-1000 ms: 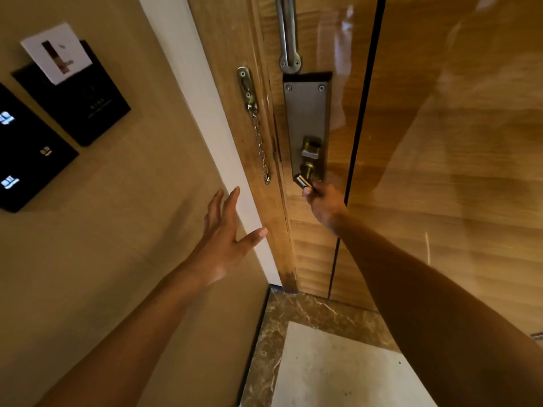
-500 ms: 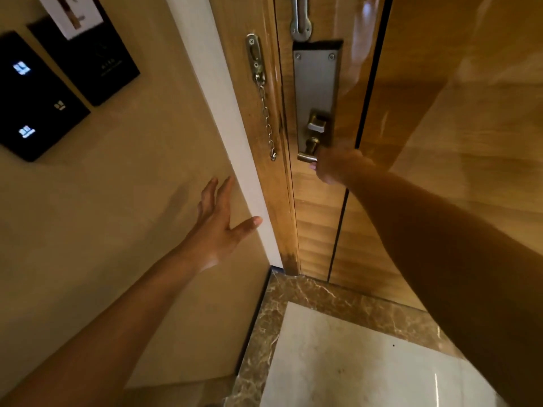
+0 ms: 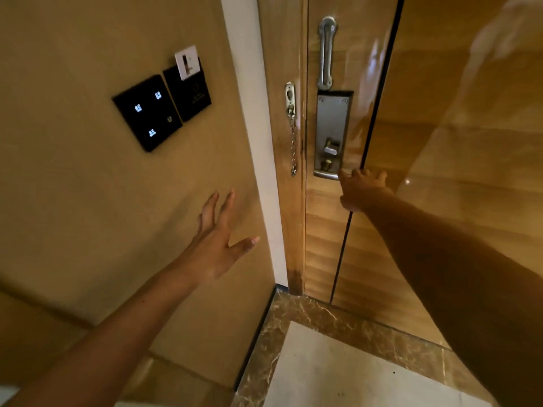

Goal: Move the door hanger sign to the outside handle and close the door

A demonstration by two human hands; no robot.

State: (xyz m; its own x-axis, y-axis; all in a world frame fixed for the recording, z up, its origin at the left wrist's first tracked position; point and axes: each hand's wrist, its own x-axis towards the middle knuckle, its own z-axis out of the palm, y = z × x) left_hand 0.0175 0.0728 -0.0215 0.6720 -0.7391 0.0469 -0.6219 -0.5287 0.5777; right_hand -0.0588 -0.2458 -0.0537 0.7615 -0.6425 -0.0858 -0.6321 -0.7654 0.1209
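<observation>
The glossy wooden door (image 3: 470,142) sits flush against its frame (image 3: 289,201). Its inside lever handle (image 3: 326,174) sticks out from the bottom of a steel lock plate (image 3: 330,127). My right hand (image 3: 360,188) rests at the right end of the lever, fingers loosened and partly lifted onto the door face. My left hand (image 3: 219,239) hovers in front of the beige wall, fingers spread, holding nothing. No door hanger sign shows in this view.
A security chain (image 3: 293,148) hangs from the frame. A slide bolt (image 3: 325,51) sits above the lock plate. On the wall are a black touch switch panel (image 3: 147,113) and a card holder with a white key card (image 3: 187,62). Marble floor (image 3: 338,371) lies below.
The view has pulled back and tilted up. My right hand has loosened from its grip on the lever, fingers now spreading onto the door. My left hand stays open near the wall.
</observation>
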